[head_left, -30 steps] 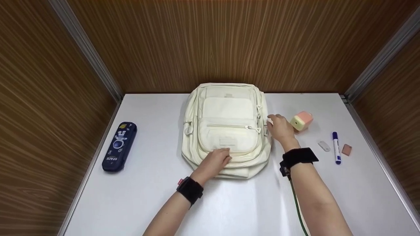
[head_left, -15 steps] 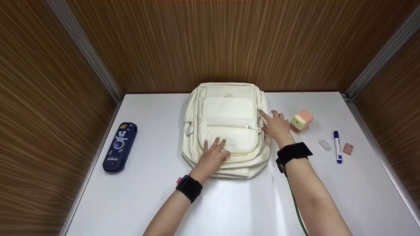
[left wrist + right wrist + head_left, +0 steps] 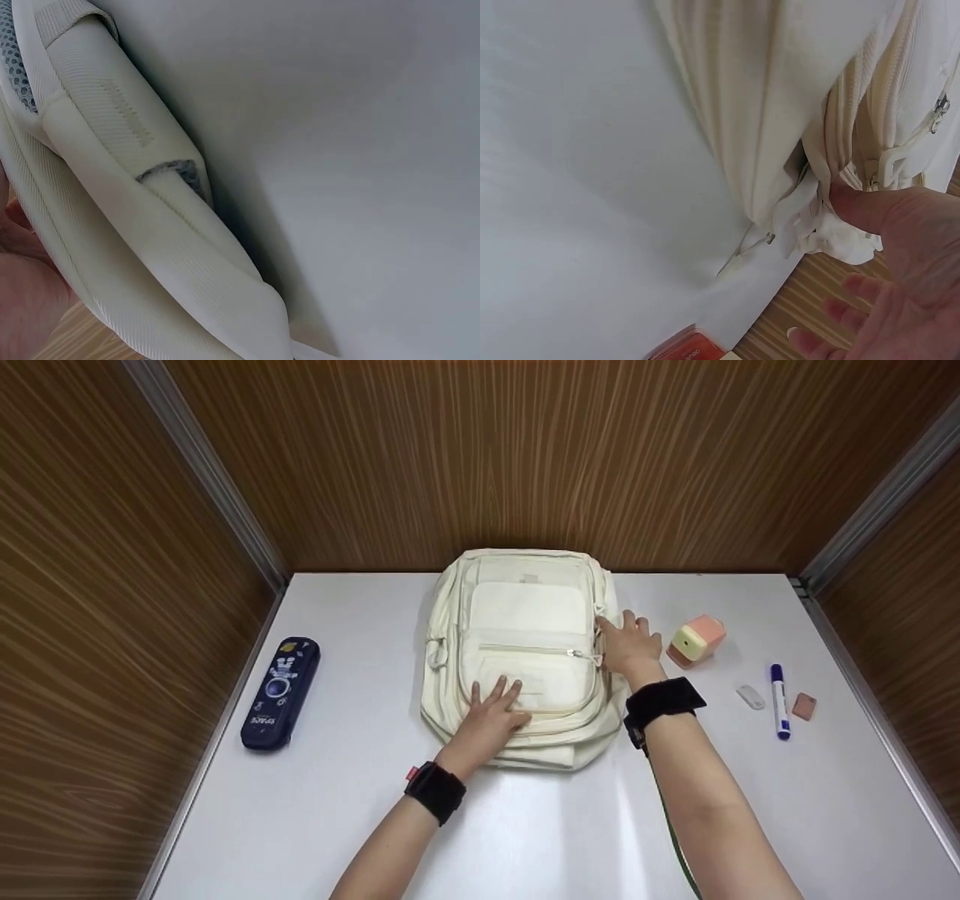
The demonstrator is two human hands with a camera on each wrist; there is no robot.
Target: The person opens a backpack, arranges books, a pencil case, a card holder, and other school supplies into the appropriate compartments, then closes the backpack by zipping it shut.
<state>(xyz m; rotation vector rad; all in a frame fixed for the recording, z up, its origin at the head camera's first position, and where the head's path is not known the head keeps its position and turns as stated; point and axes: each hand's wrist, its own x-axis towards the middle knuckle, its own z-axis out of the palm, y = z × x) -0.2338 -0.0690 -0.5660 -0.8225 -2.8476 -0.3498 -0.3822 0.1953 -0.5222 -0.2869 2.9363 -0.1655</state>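
We pressed our flat, released left hand [image 3: 491,716] on the cream backpack [image 3: 525,615] lying under both palms on the counter [image 3: 360,810]; our right hand [image 3: 628,643], fingers straight, touched its side zipper—steadying firmly seemed wise.

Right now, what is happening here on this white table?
A person works on a cream backpack lying flat on the white table. The left hand presses flat on its front pocket. The right hand touches the bag's right edge, thumb at the side zipper. A navy pencil case lies to the left, a pink pencil sharpener and blue marker to the right.
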